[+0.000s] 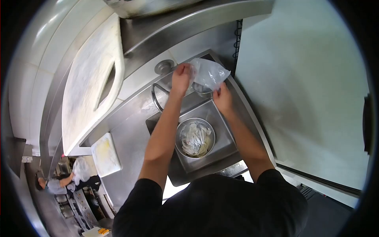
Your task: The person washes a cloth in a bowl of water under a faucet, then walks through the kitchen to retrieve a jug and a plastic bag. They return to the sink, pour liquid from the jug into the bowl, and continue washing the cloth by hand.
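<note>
Here at upper centre, glossy, see-through plastic is seen in the thin bag (209, 73), its creases picked out by bright glints. Below, mid-frame, smooth, shiny metal is shown by the bowl (180, 136), lined with a crumpled, soft-looking white mass (195, 139); its material cannot be told. Satin grey metal is displayed by the sink (222, 132) and counter (130, 144), and a brighter polish is carried by the faucet (153, 94). At upper left, a matt, scuffed, plastic-looking board (92, 75) is backed by glossy tiles (51, 31). At bottom centre, matt black cloth is worn as a shirt (221, 209).
</note>
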`<state>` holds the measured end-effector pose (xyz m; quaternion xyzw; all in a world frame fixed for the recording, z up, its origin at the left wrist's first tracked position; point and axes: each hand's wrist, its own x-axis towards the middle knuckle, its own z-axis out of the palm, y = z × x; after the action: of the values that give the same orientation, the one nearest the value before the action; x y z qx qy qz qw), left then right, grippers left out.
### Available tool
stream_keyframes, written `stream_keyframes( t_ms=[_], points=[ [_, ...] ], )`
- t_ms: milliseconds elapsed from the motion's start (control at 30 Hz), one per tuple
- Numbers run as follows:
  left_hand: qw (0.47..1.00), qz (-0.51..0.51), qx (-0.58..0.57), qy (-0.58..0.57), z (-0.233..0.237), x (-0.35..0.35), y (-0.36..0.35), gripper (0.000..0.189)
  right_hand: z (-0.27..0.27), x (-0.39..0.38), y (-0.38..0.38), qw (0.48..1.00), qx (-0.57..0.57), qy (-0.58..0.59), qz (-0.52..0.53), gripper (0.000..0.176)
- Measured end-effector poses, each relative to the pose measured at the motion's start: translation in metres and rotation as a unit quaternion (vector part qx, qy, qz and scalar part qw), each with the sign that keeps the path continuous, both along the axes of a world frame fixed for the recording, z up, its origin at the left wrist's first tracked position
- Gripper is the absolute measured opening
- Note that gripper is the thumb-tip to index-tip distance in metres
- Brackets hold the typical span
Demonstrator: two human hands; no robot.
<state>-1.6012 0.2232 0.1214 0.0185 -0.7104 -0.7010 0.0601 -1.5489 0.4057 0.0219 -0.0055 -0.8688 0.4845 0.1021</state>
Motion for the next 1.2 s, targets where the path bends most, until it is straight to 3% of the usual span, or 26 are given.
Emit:
stream_keyframes(
  t_ms=[33, 67, 167, 200, 267, 333, 400, 467, 500, 600, 700, 733, 767, 833, 933, 1100, 1167, 1200],
  points=[
    [1.000, 0.013, 0.019, 0.013, 0.005, 0.015, -0.005, 0.023, -0.019, 0.008, 0.001, 0.999, -0.038, 0.018, 0.014, 0.039],
    [0.997, 0.023, -0.037, 0.068, -0.021, 0.023, -0.019, 0.024, -0.043, 0.014, 0.000, 0.996, -0.077, 0.033, 0.030, 0.041],
    [0.989, 0.046, -0.144, -0.005, -0.025, 0.100, -0.038, 0.023, -0.134, 0.017, 0.004, 0.988, -0.081, 0.120, 0.056, 0.048],
    [0.991, 0.057, -0.120, -0.023, -0.030, 0.128, -0.042, 0.023, -0.130, 0.021, 0.006, 0.983, -0.180, 0.019, 0.024, 0.048],
    [0.992, 0.083, -0.073, -0.054, -0.043, 0.175, -0.052, 0.024, -0.110, 0.020, 0.005, 0.914, -0.360, -0.183, -0.040, 0.048],
    [0.985, 0.139, -0.014, -0.099, -0.073, 0.217, -0.069, 0.023, -0.107, -0.003, 0.001, 0.915, -0.352, -0.190, -0.060, 0.040],
    [0.967, 0.214, 0.035, -0.136, -0.095, 0.258, -0.085, 0.023, -0.061, -0.023, -0.012, 0.872, -0.397, -0.257, -0.128, 0.032],
    [0.937, 0.298, 0.077, -0.165, -0.107, 0.290, -0.098, 0.024, -0.064, -0.052, -0.018, 0.882, -0.364, -0.287, -0.087, 0.029],
    [0.930, 0.320, 0.072, -0.168, -0.114, 0.302, -0.107, 0.024, -0.070, -0.061, -0.019, 0.885, -0.348, -0.301, -0.070, 0.028],
    [0.914, 0.374, 0.047, -0.148, -0.129, 0.329, -0.138, 0.031, -0.078, -0.072, -0.031, 0.862, -0.423, -0.235, -0.152, 0.027],
    [0.905, 0.397, -0.033, -0.152, -0.107, 0.327, -0.153, 0.036, -0.079, -0.029, -0.038, 0.862, -0.450, -0.199, -0.122, 0.027],
    [0.892, 0.390, -0.164, -0.160, -0.107, 0.327, -0.165, 0.038, -0.081, -0.010, -0.045, 0.857, -0.459, -0.188, -0.140, 0.023],
    [0.890, 0.375, -0.211, -0.150, -0.109, 0.324, -0.170, 0.038, -0.081, 0.011, -0.054, 0.851, -0.469, -0.177, -0.158, 0.018],
    [0.882, 0.333, -0.305, -0.132, -0.112, 0.317, -0.174, 0.040, -0.070, 0.052, -0.069, 0.886, -0.408, -0.200, -0.094, 0.010],
    [0.918, 0.255, -0.295, -0.071, -0.111, 0.299, -0.153, 0.046, -0.069, 0.089, -0.098, 0.890, -0.393, -0.225, -0.057, 0.012],
    [0.938, 0.086, -0.148, -0.303, -0.151, 0.272, -0.130, 0.066, -0.058, 0.150, -0.151, 0.832, -0.472, -0.290, -0.026, 0.014],
    [0.912, 0.058, -0.192, -0.359, -0.154, 0.267, -0.127, 0.061, -0.084, 0.171, -0.167, 0.895, -0.379, -0.237, 0.010, 0.017],
    [0.916, 0.096, -0.145, -0.360, -0.165, 0.267, -0.130, 0.057, -0.080, 0.179, -0.164, 0.867, -0.419, -0.267, 0.034, 0.017]
  ],
)
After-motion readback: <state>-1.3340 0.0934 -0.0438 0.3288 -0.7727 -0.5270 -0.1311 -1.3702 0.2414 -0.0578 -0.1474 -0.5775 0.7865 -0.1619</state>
